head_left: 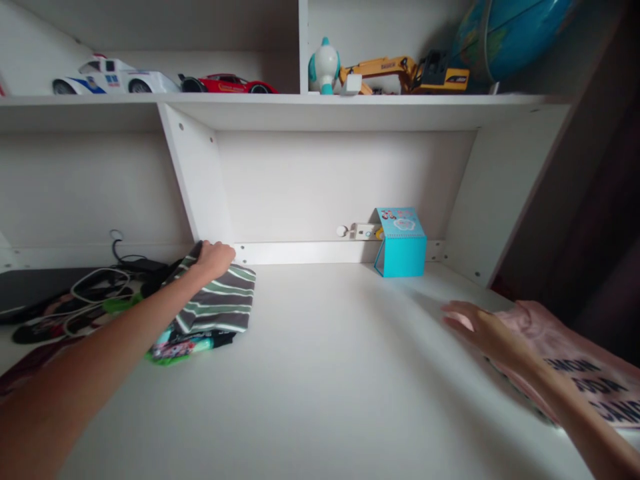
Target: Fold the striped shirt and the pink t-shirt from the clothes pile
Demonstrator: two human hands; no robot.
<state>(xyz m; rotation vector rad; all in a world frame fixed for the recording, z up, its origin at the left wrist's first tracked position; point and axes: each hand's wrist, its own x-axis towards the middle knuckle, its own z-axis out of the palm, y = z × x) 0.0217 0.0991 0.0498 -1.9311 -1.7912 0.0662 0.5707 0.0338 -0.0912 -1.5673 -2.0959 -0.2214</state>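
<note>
My left hand rests with fingers curled on the far edge of a folded grey-and-green striped garment. That garment tops a small stack of folded clothes on the white desk. My right hand is blurred by motion at the desk's right side, fingers stretched out, touching the edge of a pink garment with dark lettering. Whether the right hand grips that cloth is unclear.
A turquoise box stands at the back of the desk by a wall socket. Cables and dark items lie at the left. Toy cars, a toy excavator, a small figure and a globe sit on the upper shelf.
</note>
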